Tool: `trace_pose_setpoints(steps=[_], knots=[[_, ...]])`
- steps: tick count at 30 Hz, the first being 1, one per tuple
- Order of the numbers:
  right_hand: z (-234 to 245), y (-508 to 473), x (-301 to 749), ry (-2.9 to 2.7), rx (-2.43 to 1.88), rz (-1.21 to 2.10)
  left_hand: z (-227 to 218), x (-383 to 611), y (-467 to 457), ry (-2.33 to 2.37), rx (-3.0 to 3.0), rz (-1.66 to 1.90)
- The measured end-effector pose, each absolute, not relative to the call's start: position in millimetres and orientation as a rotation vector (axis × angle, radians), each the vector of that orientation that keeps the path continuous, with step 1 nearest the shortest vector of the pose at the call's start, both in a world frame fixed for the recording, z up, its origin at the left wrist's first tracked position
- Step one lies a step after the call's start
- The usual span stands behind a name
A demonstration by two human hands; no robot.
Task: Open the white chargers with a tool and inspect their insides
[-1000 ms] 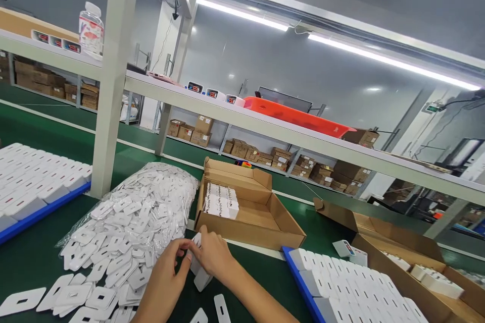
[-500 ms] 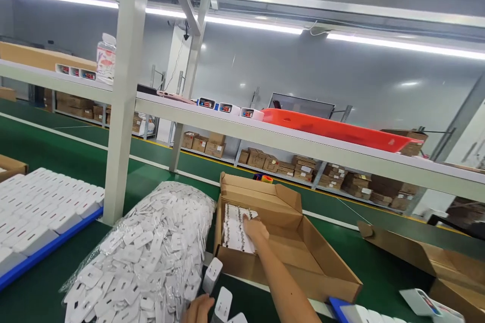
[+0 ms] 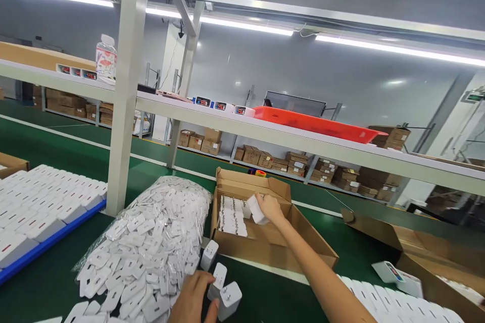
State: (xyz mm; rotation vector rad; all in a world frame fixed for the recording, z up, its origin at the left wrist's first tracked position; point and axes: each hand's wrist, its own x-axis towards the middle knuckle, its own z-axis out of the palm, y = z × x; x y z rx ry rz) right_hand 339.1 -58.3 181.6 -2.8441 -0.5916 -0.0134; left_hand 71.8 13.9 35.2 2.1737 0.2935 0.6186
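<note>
- Right hand: reaches out over the open brown cardboard box, fingers closed around a small white plastic charger block held just above the box interior.
- White charger block: sits beside the rows of white chargers already packed against the left inner wall of the cardboard box.
- Left hand: low at the near edge of the green surface, fingers partly curled, thumb touching a white two-pronged charger; whether it truly grips this one cannot be told.
- Two more loose white chargers stand just beyond the left hand, between the box and the bag.
- Clear plastic bag of flat white die-cut cards: lies left of the box, touching the left hand's side, with loose cards spilling toward the near edge.
- Blue tray of white chargers: at the left edge of the surface, well apart from both hands.
- Second brown cardboard box: toward the right edge of the surface.
- Grey metal shelf: spans above the surface and carries an orange plastic tray.
</note>
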Motion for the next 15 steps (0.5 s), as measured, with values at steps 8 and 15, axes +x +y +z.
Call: trace_pose_setpoints(steps=[8,15], knots=[[162,-102,223,-1.128,-2.753,0.188,49,59,10,0.379,2.192,0.422],[117,-88,213,-1.141,-2.649,0.347,39,68,7,0.445,2.32,0.251]])
